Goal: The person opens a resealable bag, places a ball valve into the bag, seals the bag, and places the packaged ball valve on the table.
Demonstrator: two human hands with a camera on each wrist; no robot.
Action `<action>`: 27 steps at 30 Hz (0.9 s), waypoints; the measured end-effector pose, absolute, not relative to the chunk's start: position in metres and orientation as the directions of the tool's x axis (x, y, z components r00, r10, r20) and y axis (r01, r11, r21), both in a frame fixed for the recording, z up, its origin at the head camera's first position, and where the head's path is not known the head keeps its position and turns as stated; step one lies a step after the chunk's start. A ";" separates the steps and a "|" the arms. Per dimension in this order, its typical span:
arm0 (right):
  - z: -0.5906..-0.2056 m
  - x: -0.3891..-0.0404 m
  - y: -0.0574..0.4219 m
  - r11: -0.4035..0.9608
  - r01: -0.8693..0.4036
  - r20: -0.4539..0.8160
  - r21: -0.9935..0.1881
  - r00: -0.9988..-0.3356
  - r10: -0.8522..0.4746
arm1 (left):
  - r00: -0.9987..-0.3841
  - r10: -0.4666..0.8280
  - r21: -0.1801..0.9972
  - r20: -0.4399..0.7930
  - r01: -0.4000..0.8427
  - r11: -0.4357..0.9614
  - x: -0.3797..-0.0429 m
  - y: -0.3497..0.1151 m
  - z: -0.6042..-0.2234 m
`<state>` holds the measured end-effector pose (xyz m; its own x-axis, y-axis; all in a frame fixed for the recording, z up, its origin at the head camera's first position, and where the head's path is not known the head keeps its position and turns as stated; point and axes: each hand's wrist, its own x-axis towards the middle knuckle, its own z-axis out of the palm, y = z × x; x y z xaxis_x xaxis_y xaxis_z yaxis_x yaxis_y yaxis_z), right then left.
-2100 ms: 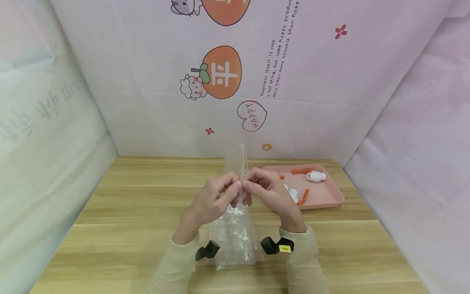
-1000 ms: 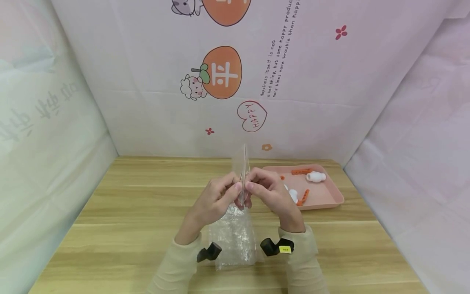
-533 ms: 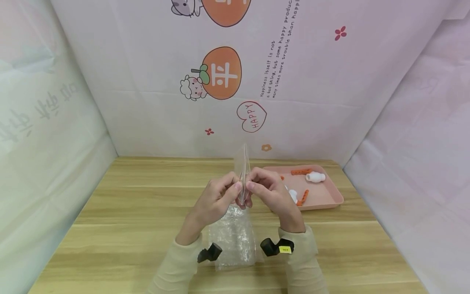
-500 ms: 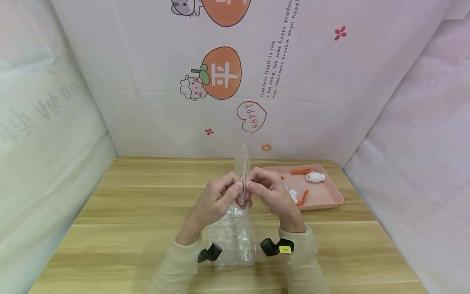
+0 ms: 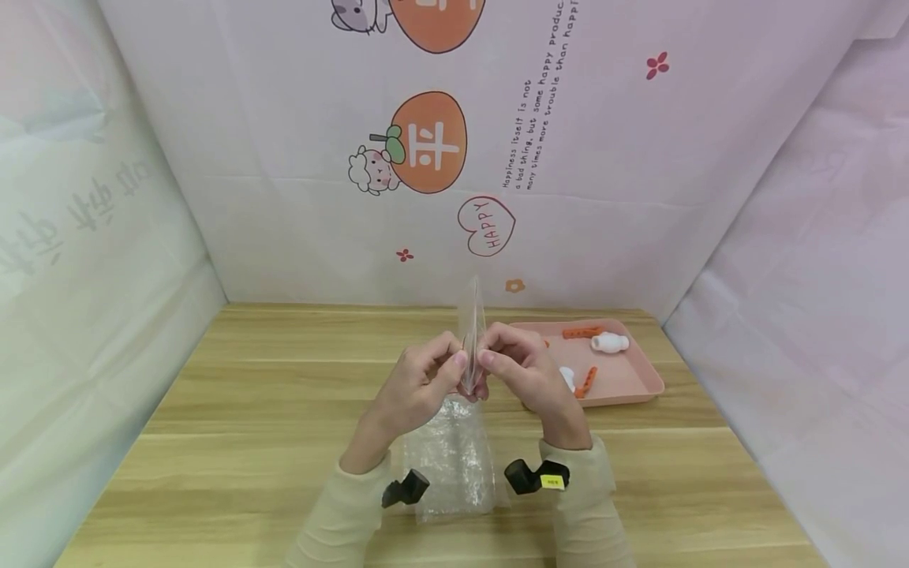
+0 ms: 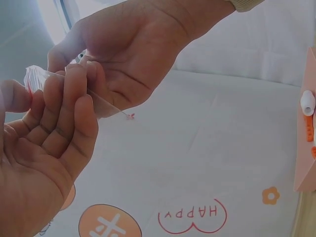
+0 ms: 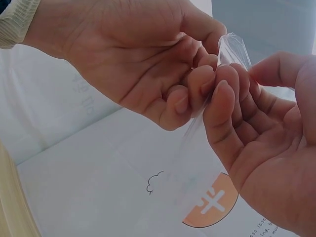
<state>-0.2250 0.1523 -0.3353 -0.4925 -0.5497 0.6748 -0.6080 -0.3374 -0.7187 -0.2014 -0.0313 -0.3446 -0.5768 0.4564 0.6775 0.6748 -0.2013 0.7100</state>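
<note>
In the head view, my left hand [image 5: 419,383] and right hand [image 5: 521,375] meet above the middle of the table. Thumb and fingers of each pinch a thin clear plastic bag [image 5: 472,315], which stands nearly edge-on between them. The left wrist view has the left hand [image 6: 52,143] at lower left and the bag's creased edge [image 6: 35,79] at the fingertips. From the right wrist, the same film [image 7: 232,49] pokes up between the curled fingers of both hands. A crinkled clear plastic piece [image 5: 454,469] lies flat on the table under the hands.
To the right stands a pink tray [image 5: 625,383], partly covered by the right hand. It holds orange perforated strips [image 5: 582,333], a white bulb-shaped part [image 5: 611,342] and other small parts. A printed cloth wall [image 5: 319,237] rises behind the wooden table [image 5: 284,410].
The bag has turned more edge-on, and its upper part has swung slightly right. The right fingertips have shifted a little to the right. The left hand keeps its pinch.
</note>
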 end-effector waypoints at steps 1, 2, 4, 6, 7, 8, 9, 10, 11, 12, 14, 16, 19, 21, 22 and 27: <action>-0.336 -0.225 0.153 -0.334 -0.607 0.672 -0.722 -0.498 -0.548 | -0.585 0.454 0.716 0.672 0.671 -0.193 -0.201 -0.031 -0.345; -0.336 -0.225 0.153 -0.328 -0.604 0.668 -0.726 -0.506 -0.546 | -0.595 0.449 0.720 0.666 0.670 -0.181 -0.201 -0.031 -0.345; -0.336 -0.225 0.153 -0.317 -0.599 0.659 -0.735 -0.521 -0.542 | -0.614 0.434 0.725 0.659 0.671 -0.152 -0.200 -0.032 -0.344; -0.336 -0.225 0.154 -0.311 -0.595 0.653 -0.741 -0.532 -0.539 | -0.627 0.420 0.726 0.656 0.675 -0.127 -0.200 -0.032 -0.344; -0.336 -0.225 0.154 -0.308 -0.594 0.651 -0.743 -0.536 -0.538 | -0.632 0.412 0.725 0.657 0.679 -0.114 -0.200 -0.032 -0.344; -0.335 -0.225 0.154 -0.311 -0.592 0.652 -0.743 -0.536 -0.537 | -0.635 0.402 0.721 0.660 0.686 -0.099 -0.200 -0.032 -0.345; -0.335 -0.225 0.154 -0.318 -0.591 0.655 -0.741 -0.532 -0.537 | -0.636 0.395 0.717 0.663 0.691 -0.091 -0.200 -0.031 -0.345; -0.335 -0.225 0.154 -0.323 -0.590 0.657 -0.740 -0.530 -0.537 | -0.636 0.389 0.712 0.667 0.698 -0.080 -0.200 -0.031 -0.345; -0.336 -0.225 0.154 -0.327 -0.590 0.659 -0.739 -0.528 -0.536 | -0.636 0.383 0.708 0.670 0.702 -0.072 -0.200 -0.031 -0.345; -0.336 -0.226 0.154 -0.334 -0.590 0.663 -0.735 -0.522 -0.536 | -0.636 0.377 0.704 0.674 0.707 -0.067 -0.200 -0.031 -0.345; -0.336 -0.226 0.153 -0.355 -0.588 0.674 -0.727 -0.509 -0.536 | -0.635 0.365 0.697 0.681 0.715 -0.055 -0.201 -0.030 -0.345; -0.336 -0.227 0.153 -0.371 -0.589 0.683 -0.718 -0.496 -0.536 | -0.636 0.356 0.693 0.685 0.719 -0.050 -0.201 -0.030 -0.346; -0.336 -0.229 0.153 -0.398 -0.591 0.701 -0.702 -0.472 -0.535 | -0.639 0.345 0.693 0.688 0.719 -0.051 -0.201 -0.028 -0.347; -0.336 -0.230 0.153 -0.406 -0.590 0.705 -0.698 -0.467 -0.534 | -0.641 0.340 0.694 0.688 0.718 -0.049 -0.201 -0.028 -0.347; -0.336 -0.230 0.154 -0.408 -0.589 0.705 -0.698 -0.467 -0.533 | -0.644 0.337 0.696 0.686 0.716 -0.048 -0.201 -0.028 -0.347; -0.337 -0.230 0.156 -0.405 -0.579 0.697 -0.708 -0.482 -0.531 | -0.661 0.328 0.705 0.675 0.709 -0.021 -0.200 -0.028 -0.347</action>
